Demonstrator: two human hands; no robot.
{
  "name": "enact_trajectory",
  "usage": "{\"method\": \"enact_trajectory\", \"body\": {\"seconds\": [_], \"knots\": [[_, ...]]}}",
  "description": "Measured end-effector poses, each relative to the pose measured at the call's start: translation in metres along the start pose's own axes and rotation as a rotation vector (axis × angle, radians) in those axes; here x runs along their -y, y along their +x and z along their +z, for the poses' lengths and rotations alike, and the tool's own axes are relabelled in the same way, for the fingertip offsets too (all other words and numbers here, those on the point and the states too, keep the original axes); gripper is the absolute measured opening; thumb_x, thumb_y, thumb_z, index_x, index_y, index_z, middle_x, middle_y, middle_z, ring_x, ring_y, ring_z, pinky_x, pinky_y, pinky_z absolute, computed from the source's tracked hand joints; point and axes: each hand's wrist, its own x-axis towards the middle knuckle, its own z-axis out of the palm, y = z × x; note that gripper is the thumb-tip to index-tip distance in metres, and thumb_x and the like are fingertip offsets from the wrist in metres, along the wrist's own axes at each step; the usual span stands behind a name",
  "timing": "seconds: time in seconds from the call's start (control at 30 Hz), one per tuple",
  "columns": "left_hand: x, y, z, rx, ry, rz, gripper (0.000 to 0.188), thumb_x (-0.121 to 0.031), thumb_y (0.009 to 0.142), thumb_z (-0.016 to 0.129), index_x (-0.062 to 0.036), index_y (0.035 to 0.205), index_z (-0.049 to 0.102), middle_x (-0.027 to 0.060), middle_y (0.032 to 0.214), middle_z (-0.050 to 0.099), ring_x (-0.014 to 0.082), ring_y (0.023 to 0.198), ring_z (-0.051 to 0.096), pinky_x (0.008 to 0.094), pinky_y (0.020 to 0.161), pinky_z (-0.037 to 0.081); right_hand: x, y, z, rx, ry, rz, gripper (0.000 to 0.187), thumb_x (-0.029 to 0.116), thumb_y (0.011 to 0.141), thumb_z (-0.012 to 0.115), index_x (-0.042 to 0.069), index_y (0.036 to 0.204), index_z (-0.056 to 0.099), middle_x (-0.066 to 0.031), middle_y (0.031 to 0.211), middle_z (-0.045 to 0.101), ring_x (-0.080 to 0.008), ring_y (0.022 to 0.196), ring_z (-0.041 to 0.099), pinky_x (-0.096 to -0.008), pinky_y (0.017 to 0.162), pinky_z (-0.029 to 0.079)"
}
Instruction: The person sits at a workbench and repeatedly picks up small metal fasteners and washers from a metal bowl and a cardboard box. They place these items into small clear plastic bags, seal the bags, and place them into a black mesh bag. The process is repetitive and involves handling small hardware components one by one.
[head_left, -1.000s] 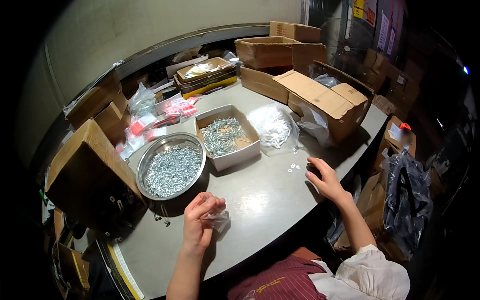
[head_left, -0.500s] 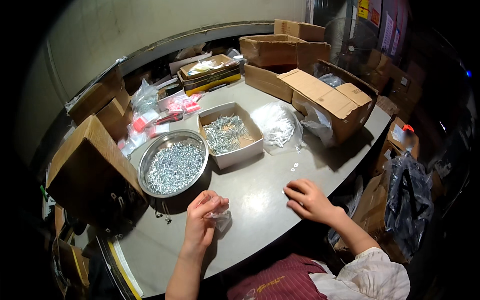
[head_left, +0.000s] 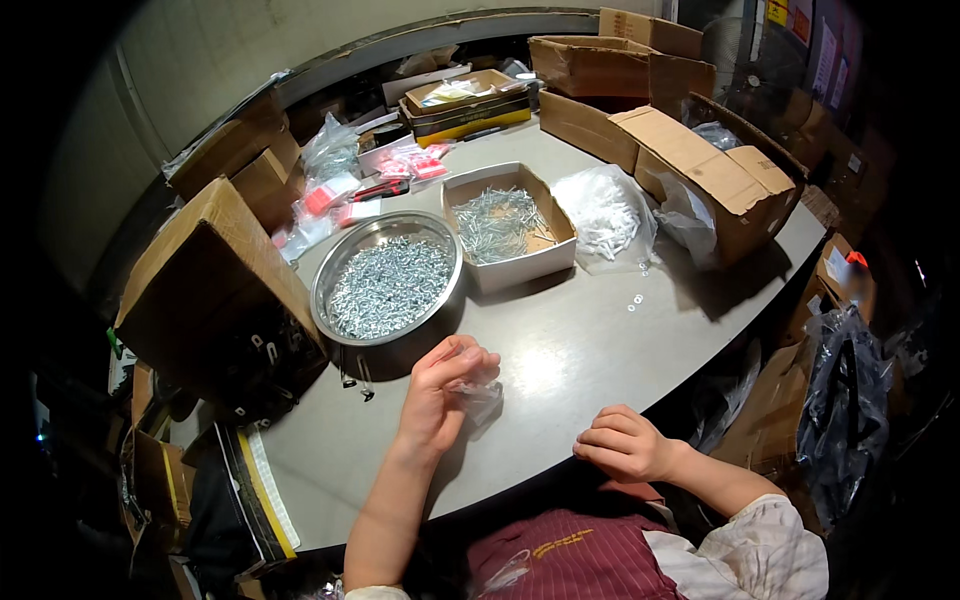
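Observation:
My left hand (head_left: 437,392) is raised over the table below the metal bowl, its fingers closed on a small clear plastic bag (head_left: 485,401) that hangs from them. At the table's near edge, my right hand (head_left: 624,445) has its fingers curled together; whatever they hold is hidden. A round metal bowl (head_left: 322,300) is filled with small silvery metal pieces (head_left: 392,287). Beside it a white carton (head_left: 530,267) holds long thin screws (head_left: 497,222). To its right, an opened clear bag (head_left: 640,215) contains white plastic plugs (head_left: 607,220). A few small white rings (head_left: 635,300) lie below that bag.
A tall cardboard box (head_left: 205,260) stands at the left, with more boxes (head_left: 690,165) along the back right. Red-and-white packets (head_left: 415,162) and a red-handled tool (head_left: 382,190) lie behind the bowl. Metal clips (head_left: 365,380) hang by the bowl. A plastic-covered carton (head_left: 845,400) stands off the right edge.
My right hand has drawn back from the tabletop to the near edge, and its fingers have curled in. My left hand keeps hold of the clear bag. The whole view has shifted.

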Motion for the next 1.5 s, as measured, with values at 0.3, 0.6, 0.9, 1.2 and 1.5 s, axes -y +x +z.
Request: {"method": "enact_trajectory", "body": {"seconds": [0.3,0.6,0.9,1.2,1.5], "knots": [[0.018,-0.001,0.003,0.067,0.402,0.1,0.019,-0.013,0.09,0.08,-0.0059,0.1,0.065,0.0013,0.097,0.067,0.0091,0.092,0.061,0.0244,0.081,0.047,-0.04,0.089,-0.013,-0.129,0.294,0.233,0.017,-0.003,0.09,0.072,0.001,0.106,0.068,-0.0122,0.103,0.067,-0.0314,0.095,0.063,-0.0388,0.084,0.05],[0.022,-0.004,0.005,0.174,0.333,0.142,0.029,-0.001,0.095,0.071,0.0021,0.121,0.061,0.0044,0.113,0.067,0.0123,0.106,0.066,0.0293,0.094,0.055,-0.065,0.148,0.004,0.001,0.367,0.009,0.037,-0.012,0.082,0.065,0.003,0.115,0.07,-0.0116,0.115,0.066,-0.0313,0.108,0.062,-0.0412,0.094,0.051],[0.017,0.004,-0.01,0.137,0.429,0.181,0.025,-0.006,0.095,0.071,0.0037,0.117,0.068,0.0062,0.111,0.073,0.0109,0.102,0.067,0.0277,0.088,0.055,-0.103,0.164,0.012,0.257,0.611,0.039,0.014,0.009,0.088,0.072,0.002,0.1,0.073,-0.0139,0.128,0.067,-0.0311,0.119,0.063,-0.0434,0.102,0.051],[0.006,0.02,-0.033,-0.194,0.47,0.235,0.015,-0.01,0.103,0.066,0.0025,0.11,0.069,0.01,0.101,0.078,0.0122,0.092,0.073,0.0258,0.076,0.057,-0.128,0.132,0.042,0.22,0.845,0.556,0.017,0.014,0.096,0.071,-0.001,0.104,0.072,-0.0074,0.094,0.075,-0.0145,0.086,0.071,-0.0306,0.079,0.056],[0.004,0.017,-0.03,-0.241,0.544,0.282,0.011,-0.009,0.099,0.065,0.0011,0.101,0.062,0.0163,0.096,0.075,0.0187,0.081,0.072,0.0315,0.069,0.061,-0.109,0.132,0.046,0.131,0.772,0.458,0.022,0.017,0.102,0.069,-0.002,0.114,0.063,-0.0073,0.097,0.071,-0.0141,0.089,0.071,-0.0302,0.082,0.056]]}}
